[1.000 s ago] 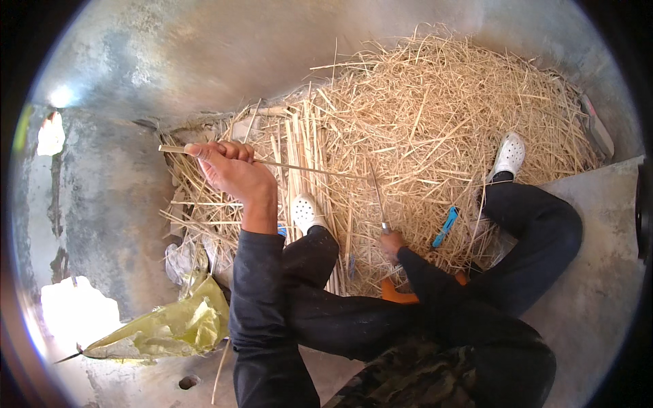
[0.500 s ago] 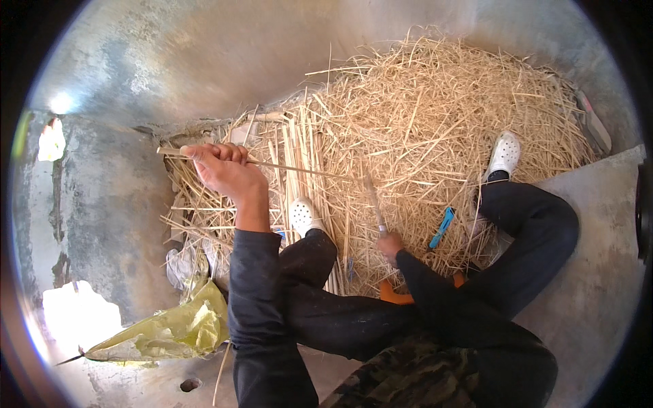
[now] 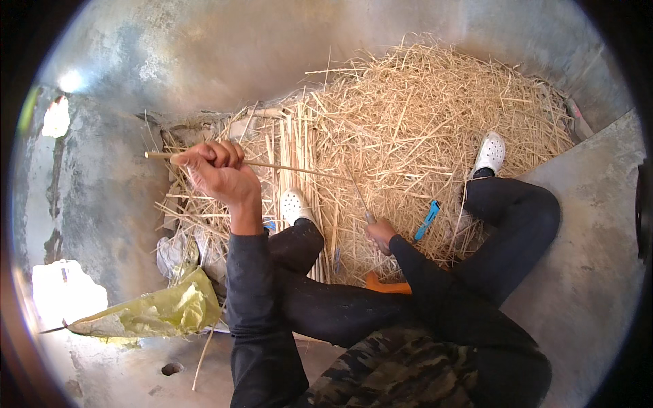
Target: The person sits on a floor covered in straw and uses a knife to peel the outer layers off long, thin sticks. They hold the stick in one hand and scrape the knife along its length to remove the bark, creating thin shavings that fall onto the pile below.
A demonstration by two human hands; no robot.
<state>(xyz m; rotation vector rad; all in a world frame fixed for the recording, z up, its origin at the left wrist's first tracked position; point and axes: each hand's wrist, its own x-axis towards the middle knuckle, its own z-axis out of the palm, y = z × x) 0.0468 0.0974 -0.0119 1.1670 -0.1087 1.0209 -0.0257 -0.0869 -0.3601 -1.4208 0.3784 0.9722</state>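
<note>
Raised on the left, my left hand (image 3: 221, 175) is closed round a thin bamboo-like stick (image 3: 292, 168), whose pale cut end pokes out past the thumb. The stick runs rightward over the shavings. My right hand (image 3: 381, 235) grips the handle of a knife (image 3: 361, 197), its narrow blade pointing up and left toward the stick's far end. Whether blade and stick touch, I cannot tell. A turquoise box-cutter-like tool (image 3: 427, 220) lies on the shavings just right of my right hand.
A large heap of pale shavings (image 3: 449, 109) fills the far side. Split strips (image 3: 294, 143) lie beside my white clog (image 3: 296, 206). An orange object (image 3: 386, 283) sits near my leg. A yellow-green sheet (image 3: 156, 309) hangs at the left, by the grey wall (image 3: 102, 204).
My right hand and the knife have shifted slightly up and left, and the blade now lies nearer the stick's end. My left hand still holds the stick. The whole view has shifted a little.
</note>
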